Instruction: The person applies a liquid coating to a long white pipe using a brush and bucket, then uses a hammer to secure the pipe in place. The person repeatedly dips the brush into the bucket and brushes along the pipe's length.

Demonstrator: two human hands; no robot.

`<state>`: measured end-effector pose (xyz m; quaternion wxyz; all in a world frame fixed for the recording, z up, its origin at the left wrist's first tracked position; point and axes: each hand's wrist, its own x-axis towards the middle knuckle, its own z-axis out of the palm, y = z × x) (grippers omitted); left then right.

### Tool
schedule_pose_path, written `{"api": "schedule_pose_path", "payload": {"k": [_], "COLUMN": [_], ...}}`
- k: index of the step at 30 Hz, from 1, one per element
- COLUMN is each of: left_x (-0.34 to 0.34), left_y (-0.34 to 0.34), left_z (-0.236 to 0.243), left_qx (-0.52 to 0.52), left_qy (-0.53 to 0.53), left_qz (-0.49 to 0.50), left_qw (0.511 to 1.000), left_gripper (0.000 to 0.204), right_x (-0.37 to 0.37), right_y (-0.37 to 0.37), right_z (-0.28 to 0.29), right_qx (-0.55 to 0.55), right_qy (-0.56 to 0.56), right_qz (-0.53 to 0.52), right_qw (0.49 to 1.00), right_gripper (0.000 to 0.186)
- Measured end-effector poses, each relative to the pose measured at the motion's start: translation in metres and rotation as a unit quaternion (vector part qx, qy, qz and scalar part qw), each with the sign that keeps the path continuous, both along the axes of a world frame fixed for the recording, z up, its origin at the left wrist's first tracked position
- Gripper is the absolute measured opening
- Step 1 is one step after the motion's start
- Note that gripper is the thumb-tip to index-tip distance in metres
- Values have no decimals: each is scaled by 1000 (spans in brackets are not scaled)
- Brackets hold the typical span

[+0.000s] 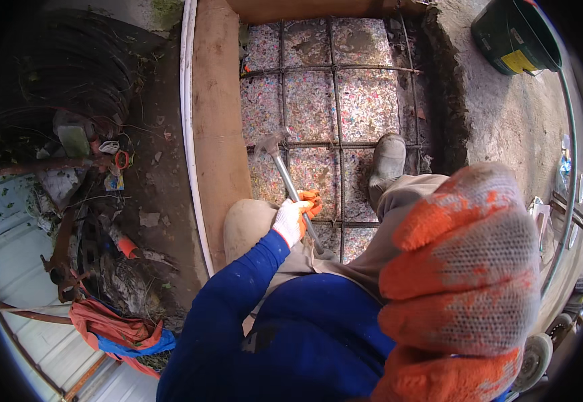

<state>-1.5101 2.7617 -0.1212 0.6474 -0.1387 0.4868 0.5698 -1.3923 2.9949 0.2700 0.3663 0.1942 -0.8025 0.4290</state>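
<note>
My left hand [291,220], in a white and orange work glove, is wrapped round the metal handle of a hammer [285,173]. The hammer's head points away from me, above a grid of tied steel rebar [335,107]. Close to the camera, my right hand [462,268] looms large in a dirty grey and orange glove. Its fingers are curled closed, and whatever they may hold is hidden. Under the rebar lies speckled, multicoloured foam board [372,100]. My boot [388,161] stands on the board, within the grid.
Wooden form boards [219,100] edge the pit at left and far side, with a white pipe [188,120] alongside. Rough concrete [462,120] borders the right. A dark green bucket [516,40] stands far right. Coiled black hose [70,60] and an orange cloth [114,325] lie left.
</note>
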Motion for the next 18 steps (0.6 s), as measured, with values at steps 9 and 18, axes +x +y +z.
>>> {"api": "schedule_pose_path", "payload": {"k": [9,18], "left_x": [-19,-10], "left_y": [-29,-13], "left_z": [-10,10], "left_qx": [-23,-19], "left_qy": [2,33], "left_qz": [31,-4], "left_qw": [999,999], "left_gripper": [30,24], "right_x": [-22,-22], "right_y": [-34,-48], "right_z": [-33,-43], "right_qx": [29,33], "right_qy": [73,79], "right_qz": [44,24], "right_qw": [996,996], "right_gripper": [27,31]}}
